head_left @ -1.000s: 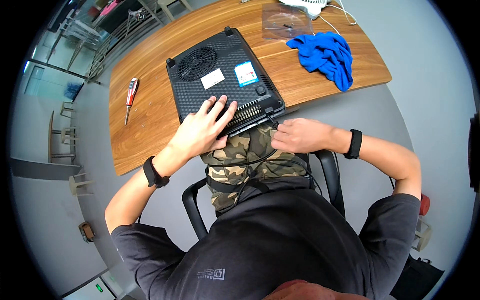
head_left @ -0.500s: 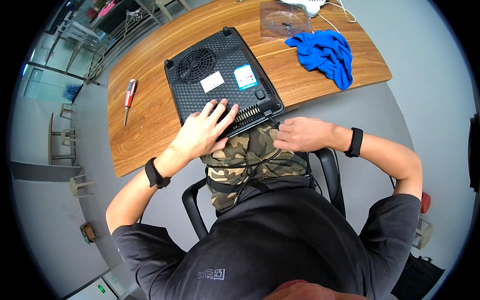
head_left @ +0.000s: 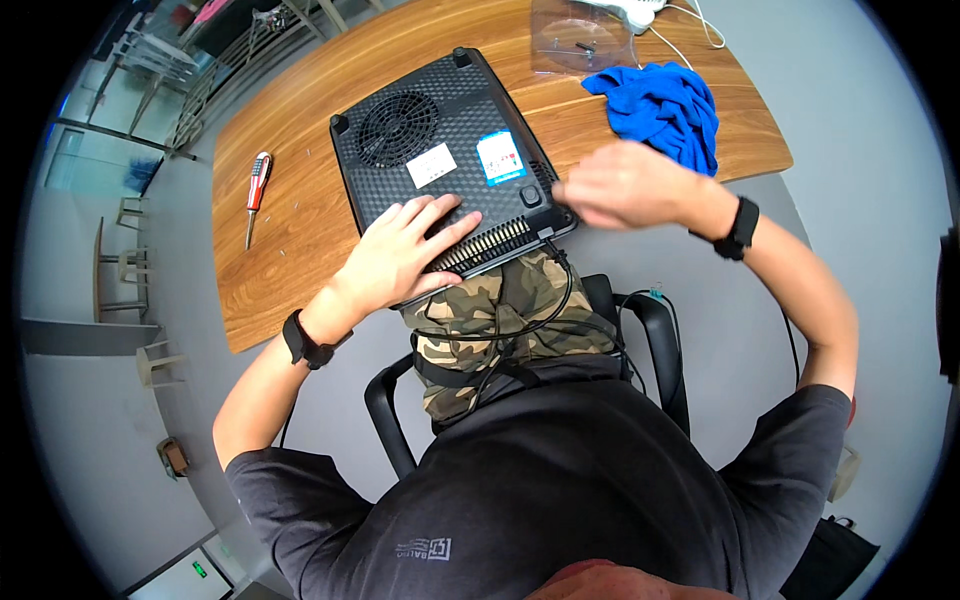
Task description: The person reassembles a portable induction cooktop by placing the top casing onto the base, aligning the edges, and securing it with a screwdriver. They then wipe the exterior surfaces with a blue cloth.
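An induction cooker (head_left: 415,195) lies upside down on the wooden table, its near edge jutting out over my lap. Its black textured underside carries a round fan grille (head_left: 397,128), corner feet, two stickers and a row of vent slots (head_left: 485,245). My left hand (head_left: 400,250) lies on the near left part, fingers spread flat and thumb by the near edge. Beside the near right corner is my right hand (head_left: 630,187), raised and blurred; its fingers look curled, but their grip cannot be made out. A black power cord (head_left: 568,290) hangs from the near right edge.
A red-handled screwdriver (head_left: 259,190) lies at the left, with small screws near it. Farther right are a crumpled blue cloth (head_left: 660,110), a clear plastic tray (head_left: 560,62) holding small dark parts, and a white device (head_left: 635,12) with a cable. The chair's armrest (head_left: 660,335) stands at my right.
My right hand has left the cord at the near edge and moved up and right, beside the cooker's corner. My left hand stays on the underside.
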{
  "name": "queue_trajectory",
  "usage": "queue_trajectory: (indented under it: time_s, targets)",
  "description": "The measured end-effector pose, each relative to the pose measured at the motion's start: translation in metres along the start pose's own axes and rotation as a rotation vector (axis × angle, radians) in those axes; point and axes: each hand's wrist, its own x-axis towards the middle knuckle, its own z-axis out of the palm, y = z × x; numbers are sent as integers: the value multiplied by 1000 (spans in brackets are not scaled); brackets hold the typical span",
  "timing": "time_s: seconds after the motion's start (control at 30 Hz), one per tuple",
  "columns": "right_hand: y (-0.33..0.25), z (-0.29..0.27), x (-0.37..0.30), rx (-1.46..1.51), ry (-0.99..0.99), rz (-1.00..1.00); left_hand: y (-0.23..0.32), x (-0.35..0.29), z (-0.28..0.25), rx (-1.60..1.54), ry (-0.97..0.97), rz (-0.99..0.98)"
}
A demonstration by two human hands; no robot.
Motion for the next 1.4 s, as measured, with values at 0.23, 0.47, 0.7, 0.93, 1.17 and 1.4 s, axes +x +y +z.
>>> queue_trajectory:
  time_s: [0.23,0.47,0.7,0.93,1.17,1.4]
  targets:
    - [62,9,62,-23,44,275,-9,-1,0,-94,2,-43]
    - [91,61,110,85,100,312,-14,-7,7,-165,-51,-73]
    - [84,99,112,156,-4,309,-16,-4,8,-164,-58,-74]
    - [81,105,115,160,31,319,-15,-6,16,-163,-44,-74]
    - [90,108,109,216,129,294,-23,-1,11,-194,-44,-47]
    - [90,106,113,233,165,302,-16,10,1,-205,-84,-113]
